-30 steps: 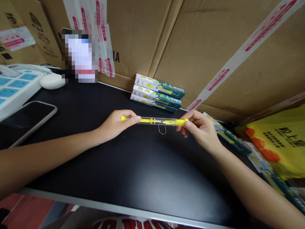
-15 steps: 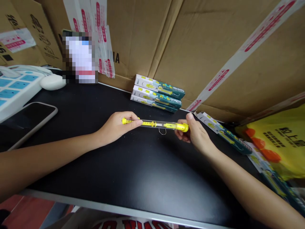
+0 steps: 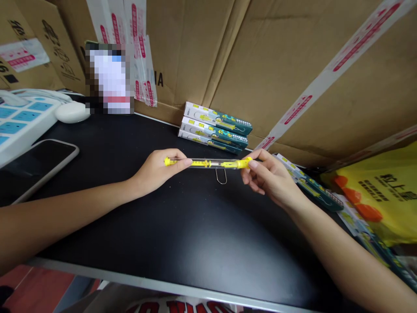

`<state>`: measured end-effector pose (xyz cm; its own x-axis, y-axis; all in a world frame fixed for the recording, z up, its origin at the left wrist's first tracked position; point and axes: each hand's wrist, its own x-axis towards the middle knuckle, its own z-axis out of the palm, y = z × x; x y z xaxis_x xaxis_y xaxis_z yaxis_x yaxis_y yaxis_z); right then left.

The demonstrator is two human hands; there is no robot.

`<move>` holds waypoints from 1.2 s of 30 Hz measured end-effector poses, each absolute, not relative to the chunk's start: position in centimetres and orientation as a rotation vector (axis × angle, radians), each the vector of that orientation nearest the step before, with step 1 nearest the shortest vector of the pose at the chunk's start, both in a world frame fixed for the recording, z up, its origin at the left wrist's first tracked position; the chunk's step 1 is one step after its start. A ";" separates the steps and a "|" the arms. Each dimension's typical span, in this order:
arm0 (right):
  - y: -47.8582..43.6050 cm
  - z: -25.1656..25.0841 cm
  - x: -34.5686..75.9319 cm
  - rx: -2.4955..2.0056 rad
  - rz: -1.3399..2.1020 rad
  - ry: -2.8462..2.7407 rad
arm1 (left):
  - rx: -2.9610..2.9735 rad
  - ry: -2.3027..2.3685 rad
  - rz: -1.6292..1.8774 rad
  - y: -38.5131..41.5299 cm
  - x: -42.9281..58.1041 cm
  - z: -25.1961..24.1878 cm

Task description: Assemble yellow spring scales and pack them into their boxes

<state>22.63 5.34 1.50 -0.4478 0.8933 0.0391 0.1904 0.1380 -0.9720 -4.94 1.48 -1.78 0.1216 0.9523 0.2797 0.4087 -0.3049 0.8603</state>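
Observation:
A clear tube spring scale [image 3: 214, 164] with yellow inner parts and yellow ends lies level between my hands, above the black table. My left hand [image 3: 162, 170] wraps round its left end, thumb along the tube. At the other end, the thumb and fingers of my right hand [image 3: 269, 174] pinch the yellow cap [image 3: 246, 162]. Just below the tube, a bent metal wire hook [image 3: 221, 177] shows against the tabletop; whether it touches the scale I cannot tell.
Stacked spring scale boxes [image 3: 213, 130] lie at the back against a large cardboard box [image 3: 280, 65]. More boxes [image 3: 309, 184] and a yellow bag [image 3: 387, 187] are on the right. At left are a phone [image 3: 35, 169], a power strip [image 3: 26, 121] and a white mouse-shaped object [image 3: 72, 112].
My right hand has turned and shifted its grip, with the fingers now over the yellow cap. The scale has risen slightly. My left hand keeps its hold.

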 end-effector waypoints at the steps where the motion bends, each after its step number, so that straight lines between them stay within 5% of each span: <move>1: 5.4 1.4 22.7 -1.054 1.327 -1.771 | 1.800 1.312 1.149 1.5 -4.9 -1.8; 14: 5.0 1.0 22.4 -1.163 1.127 -1.974 | 1.827 1.289 1.126 1.2 -4.8 -1.7; 36: 5.3 0.6 22.2 -0.947 1.331 -1.826 | 1.718 1.316 1.091 1.5 -4.9 -1.9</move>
<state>22.18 5.28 0.64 -0.5059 0.8563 0.1038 0.1634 0.2133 -0.9632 -4.89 1.47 -1.86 0.1280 0.9709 0.2024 0.3786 -0.2365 0.8948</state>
